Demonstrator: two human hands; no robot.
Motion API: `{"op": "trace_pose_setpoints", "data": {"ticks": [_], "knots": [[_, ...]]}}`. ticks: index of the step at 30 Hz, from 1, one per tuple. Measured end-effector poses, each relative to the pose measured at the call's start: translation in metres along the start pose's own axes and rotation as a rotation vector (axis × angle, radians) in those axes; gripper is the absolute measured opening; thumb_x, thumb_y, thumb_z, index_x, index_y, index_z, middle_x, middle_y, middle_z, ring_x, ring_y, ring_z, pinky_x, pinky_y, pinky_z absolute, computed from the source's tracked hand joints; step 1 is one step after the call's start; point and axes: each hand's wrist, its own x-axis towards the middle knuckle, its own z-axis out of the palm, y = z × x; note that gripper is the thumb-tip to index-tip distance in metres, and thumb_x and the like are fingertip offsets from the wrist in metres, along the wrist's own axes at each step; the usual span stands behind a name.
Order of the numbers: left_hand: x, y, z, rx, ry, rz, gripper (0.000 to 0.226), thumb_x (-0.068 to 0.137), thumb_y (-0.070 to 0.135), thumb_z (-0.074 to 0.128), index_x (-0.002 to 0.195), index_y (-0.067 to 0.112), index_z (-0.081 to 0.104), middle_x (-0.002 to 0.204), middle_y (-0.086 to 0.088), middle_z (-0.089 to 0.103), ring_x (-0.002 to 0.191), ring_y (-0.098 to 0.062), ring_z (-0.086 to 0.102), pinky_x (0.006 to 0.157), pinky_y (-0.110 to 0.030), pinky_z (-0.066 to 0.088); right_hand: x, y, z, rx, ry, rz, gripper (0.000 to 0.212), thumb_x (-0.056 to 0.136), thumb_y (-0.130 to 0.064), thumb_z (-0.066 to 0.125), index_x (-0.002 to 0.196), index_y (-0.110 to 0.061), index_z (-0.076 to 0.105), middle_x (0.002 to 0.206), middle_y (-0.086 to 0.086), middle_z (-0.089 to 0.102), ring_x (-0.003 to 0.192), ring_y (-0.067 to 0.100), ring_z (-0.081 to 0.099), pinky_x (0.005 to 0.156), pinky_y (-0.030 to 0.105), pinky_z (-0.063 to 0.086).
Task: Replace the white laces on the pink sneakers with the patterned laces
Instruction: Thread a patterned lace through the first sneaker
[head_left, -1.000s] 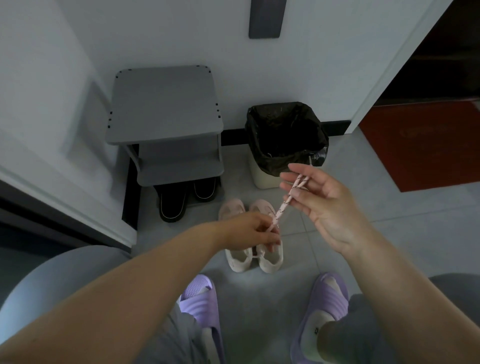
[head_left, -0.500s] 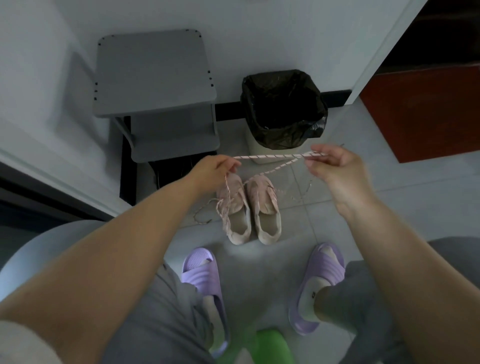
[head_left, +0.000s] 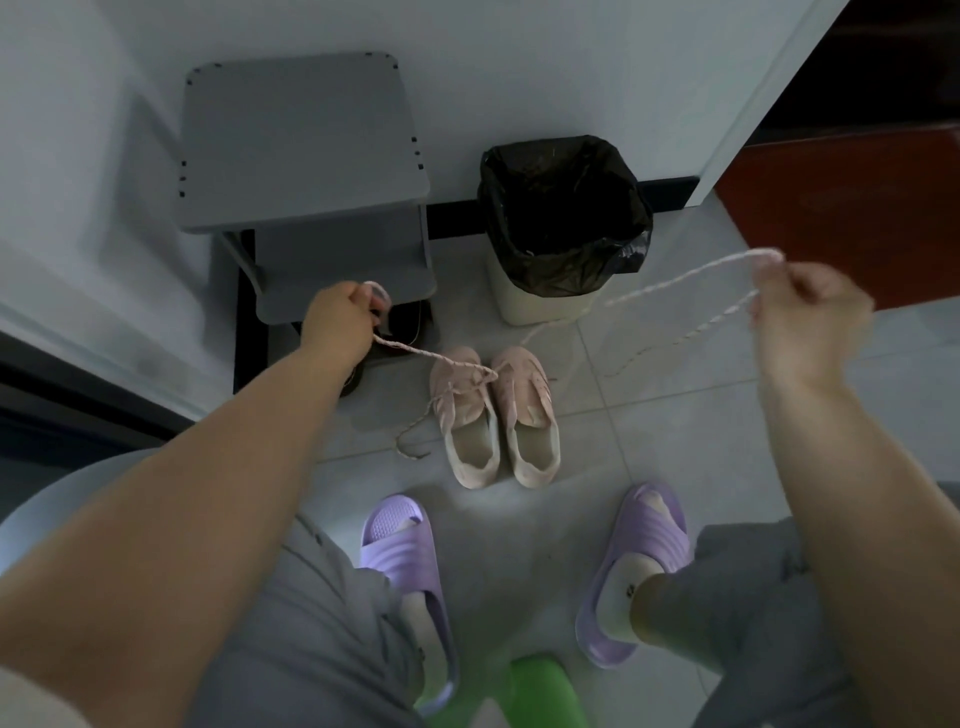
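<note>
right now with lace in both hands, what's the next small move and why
Probably lay the lace down on the floor beside the sneakers, freeing the right hand. Both hands are full: the left hand grips a strand that trails across the sneakers, the right holds its lace looped out to the side, and both sneakers sit on the floor untouched.

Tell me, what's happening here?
The left hand grips one patterned lace that trails down over the pink sneakers on the floor. The right hand pinches a loop of a second lace, held out to the side. Neither looks threaded into a shoe yet.
</note>
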Motion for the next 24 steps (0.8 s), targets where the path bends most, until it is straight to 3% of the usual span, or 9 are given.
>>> {"op": "trace_pose_setpoints", "data": {"ticks": [3,6,8,11,16,20,22,24], "knots": [[0.003,-0.01,-0.002,0.203,-0.027,0.051,0.035,0.1,0.027,0.034,0.094,0.006,0.061,0.092,-0.015,0.06,0.085,-0.028,0.055,0.074,-0.035,0.04,0.004,-0.026,-0.019,0.16,0.043,-0.005,0.025,0.085,-0.043,0.057,0.071,-0.025,0.067,0.05,-0.016,0.048,0.051,0.001,0.037,0.052,0.016,0.031],[0.005,-0.011,-0.008,0.402,0.042,0.084,0.032,0.099,0.02,0.035,0.09,0.001,0.058,0.088,-0.019,0.054,0.083,-0.033,0.051,0.067,-0.036,0.033,0.01,-0.051,-0.036,0.257,-0.043,0.05,0.026,0.083,-0.041,0.057,0.063,-0.027,0.064,0.06,-0.015,0.053,0.056,0.002,0.041,0.06,0.017,0.037],[0.006,-0.012,-0.01,0.42,0.05,0.116,0.026,0.096,0.013,0.038,0.094,-0.001,0.06,0.094,-0.024,0.056,0.087,-0.037,0.052,0.068,-0.036,0.033,0.017,-0.064,-0.041,0.324,-0.19,0.105,0.022,0.084,-0.032,0.058,0.064,-0.026,0.063,0.07,-0.013,0.058,0.067,0.001,0.051,0.076,0.017,0.044],[0.006,-0.003,-0.007,0.352,-0.013,0.22,0.024,0.095,0.009,0.041,0.1,0.002,0.063,0.098,-0.024,0.05,0.092,-0.039,0.052,0.073,-0.033,0.034,0.022,-0.078,-0.041,0.297,-0.526,0.127,0.021,0.087,-0.022,0.054,0.067,-0.024,0.058,0.09,-0.008,0.065,0.088,0.003,0.057,0.091,0.025,0.039],[0.018,0.02,0.001,0.4,-0.016,0.292,0.038,0.086,-0.007,0.044,0.12,0.005,0.056,0.122,-0.022,0.042,0.103,-0.036,0.049,0.09,-0.033,0.038,0.031,-0.076,-0.029,0.042,-0.952,0.128,0.015,0.091,-0.02,0.053,0.084,-0.011,0.064,0.096,0.002,0.071,0.088,0.009,0.065,0.088,0.026,0.048],[0.022,0.024,0.033,0.585,-0.285,0.139,0.061,0.083,-0.004,0.05,0.139,0.014,0.035,0.144,-0.016,0.028,0.122,-0.034,0.042,0.103,-0.035,0.035,0.04,-0.053,-0.007,-0.034,-1.15,0.172,0.035,0.092,-0.027,0.048,0.105,0.002,0.061,0.106,0.007,0.07,0.095,0.016,0.067,0.09,0.03,0.051],[0.02,0.029,0.058,0.531,-0.395,0.138,0.062,0.085,0.0,0.052,0.141,0.016,0.031,0.148,-0.011,0.025,0.13,-0.029,0.036,0.106,-0.031,0.03,0.042,-0.036,0.01,-0.064,-1.211,0.171,0.03,0.093,-0.029,0.045,0.091,-0.003,0.061,0.108,0.007,0.068,0.094,0.02,0.068,0.085,0.029,0.054],[0.017,0.038,0.084,0.335,-0.496,0.231,0.06,0.086,0.005,0.057,0.14,0.02,0.035,0.147,-0.007,0.031,0.132,-0.022,0.035,0.106,-0.027,0.029,0.043,-0.017,0.029,-0.147,-1.262,0.124,0.029,0.095,-0.03,0.043,0.081,-0.011,0.06,0.104,0.003,0.067,0.079,0.018,0.068,0.078,0.026,0.055]]}}
